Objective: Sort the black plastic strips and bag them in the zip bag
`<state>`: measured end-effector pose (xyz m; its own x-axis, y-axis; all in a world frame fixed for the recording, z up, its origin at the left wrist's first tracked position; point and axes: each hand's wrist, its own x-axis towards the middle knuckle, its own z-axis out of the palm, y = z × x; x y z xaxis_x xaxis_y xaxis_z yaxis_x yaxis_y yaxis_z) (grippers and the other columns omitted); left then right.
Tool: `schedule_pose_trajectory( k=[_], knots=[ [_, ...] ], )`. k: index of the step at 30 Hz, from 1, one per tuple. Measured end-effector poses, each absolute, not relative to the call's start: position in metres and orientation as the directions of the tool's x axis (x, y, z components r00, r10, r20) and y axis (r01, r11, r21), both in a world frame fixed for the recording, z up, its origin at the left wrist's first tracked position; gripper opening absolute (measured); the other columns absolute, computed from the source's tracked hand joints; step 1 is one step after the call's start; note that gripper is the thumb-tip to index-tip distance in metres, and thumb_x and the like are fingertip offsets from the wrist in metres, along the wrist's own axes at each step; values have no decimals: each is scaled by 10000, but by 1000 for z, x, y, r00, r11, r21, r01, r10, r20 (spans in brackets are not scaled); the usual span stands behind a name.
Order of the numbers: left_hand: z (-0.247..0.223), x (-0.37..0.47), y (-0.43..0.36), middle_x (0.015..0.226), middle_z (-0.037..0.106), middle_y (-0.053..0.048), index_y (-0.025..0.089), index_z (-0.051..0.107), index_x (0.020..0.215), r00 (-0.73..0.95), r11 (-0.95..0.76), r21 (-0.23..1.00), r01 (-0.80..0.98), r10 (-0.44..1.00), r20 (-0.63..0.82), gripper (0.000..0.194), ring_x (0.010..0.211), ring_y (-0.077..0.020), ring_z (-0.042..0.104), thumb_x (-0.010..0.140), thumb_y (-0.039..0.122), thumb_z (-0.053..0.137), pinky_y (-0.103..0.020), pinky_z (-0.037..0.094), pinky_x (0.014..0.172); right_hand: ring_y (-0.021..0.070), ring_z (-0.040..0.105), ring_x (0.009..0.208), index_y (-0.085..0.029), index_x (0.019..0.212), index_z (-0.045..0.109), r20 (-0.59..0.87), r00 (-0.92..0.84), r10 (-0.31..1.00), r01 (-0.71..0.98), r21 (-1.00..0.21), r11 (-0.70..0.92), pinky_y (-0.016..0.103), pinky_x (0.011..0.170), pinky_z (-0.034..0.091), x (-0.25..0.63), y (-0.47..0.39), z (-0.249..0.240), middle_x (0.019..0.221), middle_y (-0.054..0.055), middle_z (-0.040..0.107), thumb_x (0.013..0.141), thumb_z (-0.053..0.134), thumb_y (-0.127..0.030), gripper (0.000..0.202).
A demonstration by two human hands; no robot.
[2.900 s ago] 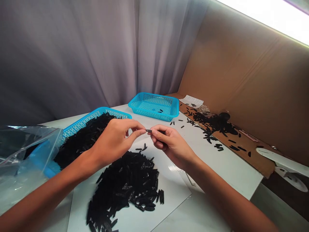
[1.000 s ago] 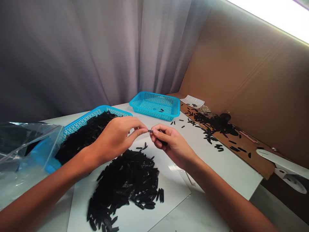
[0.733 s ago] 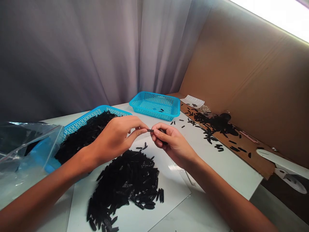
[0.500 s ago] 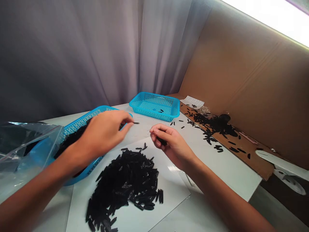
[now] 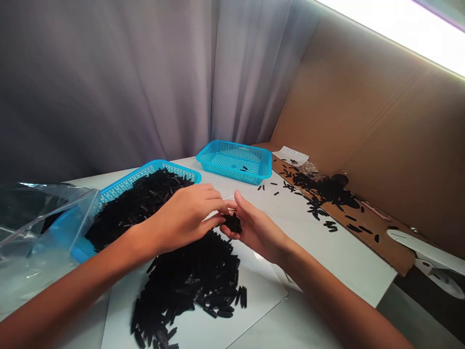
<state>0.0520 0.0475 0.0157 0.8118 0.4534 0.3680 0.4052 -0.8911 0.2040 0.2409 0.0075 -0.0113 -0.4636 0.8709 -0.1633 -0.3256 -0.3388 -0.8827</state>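
My right hand (image 5: 256,228) cups a small bunch of slim black pieces (image 5: 232,223) in its curled fingers, its thumb raised. From the left, my left hand (image 5: 192,213) meets it, thumb and fingertips pinched at the near side of that bunch; the exact contact is partly hidden. The pieces are short and narrow, some with tapered ends; their kind I cannot make out. Below both hands, a big heap of the same black pieces (image 5: 196,276) lies on a white sheet (image 5: 261,286). Behind my left forearm stands a blue basket (image 5: 127,184) filled with more of them.
A second blue basket (image 5: 234,172) at the back holds a few pieces. Loose black pieces (image 5: 323,189) scatter over brown cardboard (image 5: 392,252) on the right, near a white paper (image 5: 290,155). A clear plastic bag (image 5: 43,232) lies at left; a white clamp-like arm (image 5: 428,252) at right.
My left hand has moved right and down from beside the filled basket to my right hand, bringing the single black piece it pinched. My right thumb has lifted, exposing the bunch.
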Motion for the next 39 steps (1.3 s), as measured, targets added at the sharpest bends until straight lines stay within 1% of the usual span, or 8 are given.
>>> schedule_pose_trajectory(
  k=[5, 10, 15, 21, 26, 33, 35, 39],
  knots=[
    [20, 47, 50, 852, 740, -1, 182, 700, 893, 720, -854, 255, 453, 519, 461, 47, 817, -183, 641, 923, 185, 664, -325, 448, 756, 136, 409, 684, -192, 943, 687, -95, -399, 912, -243, -948, -205, 296, 618, 271, 241, 10, -13, 858, 37, 622, 857, 736, -456, 282],
    [18, 47, 51, 871, 759, -6, 182, 730, 915, 647, -818, 274, 506, 569, 507, 58, 814, -181, 671, 905, 208, 679, -320, 454, 737, 119, 378, 638, -181, 859, 674, -4, -303, 953, -227, -971, -76, 296, 592, 232, 241, 14, -17, 773, 16, 607, 867, 731, -429, 255],
    [15, 50, 52, 862, 763, 0, 183, 734, 906, 651, -817, 295, 496, 575, 496, 50, 799, -172, 682, 894, 204, 690, -311, 465, 724, 106, 380, 622, -164, 915, 694, -22, -256, 966, -279, -956, -95, 278, 580, 224, 242, 16, -21, 749, 10, 600, 850, 750, -418, 268],
    [12, 51, 48, 898, 774, 0, 166, 730, 935, 666, -830, 328, 452, 558, 495, 56, 837, -162, 685, 880, 167, 717, -290, 485, 755, 98, 432, 632, -143, 804, 638, -118, -286, 951, -405, -885, -231, 254, 571, 247, 240, 15, -24, 756, 26, 605, 841, 722, -340, 217],
    [13, 53, 49, 892, 767, 9, 167, 730, 957, 694, -864, 325, 385, 503, 515, 97, 819, -139, 672, 873, 118, 722, -260, 479, 753, 97, 444, 602, -141, 716, 619, -165, -296, 941, -495, -816, -299, 250, 541, 248, 237, 16, -25, 697, 4, 532, 795, 685, -264, 160],
    [23, 48, 49, 823, 735, 12, 162, 724, 879, 651, -862, 280, 423, 504, 567, 41, 776, -128, 643, 875, 122, 719, -249, 462, 732, 106, 441, 568, -152, 783, 634, -148, -284, 947, -478, -834, -274, 255, 532, 243, 241, 17, -23, 701, 50, 641, 777, 596, -224, 82],
    [24, 48, 49, 802, 727, 19, 166, 727, 865, 640, -855, 283, 435, 515, 570, 38, 751, -122, 632, 868, 128, 733, -245, 454, 715, 103, 439, 561, -154, 787, 628, -171, -296, 940, -469, -831, -299, 256, 525, 225, 241, 15, -20, 704, 46, 637, 769, 610, -235, 84],
    [24, 50, 48, 778, 728, 37, 170, 733, 851, 609, -840, 304, 448, 536, 584, 62, 724, -103, 630, 843, 112, 754, -224, 446, 691, 81, 401, 538, -152, 755, 601, -175, -310, 935, -422, -856, -300, 256, 513, 187, 239, 13, -17, 693, 16, 591, 834, 653, -326, 197]
  ],
)
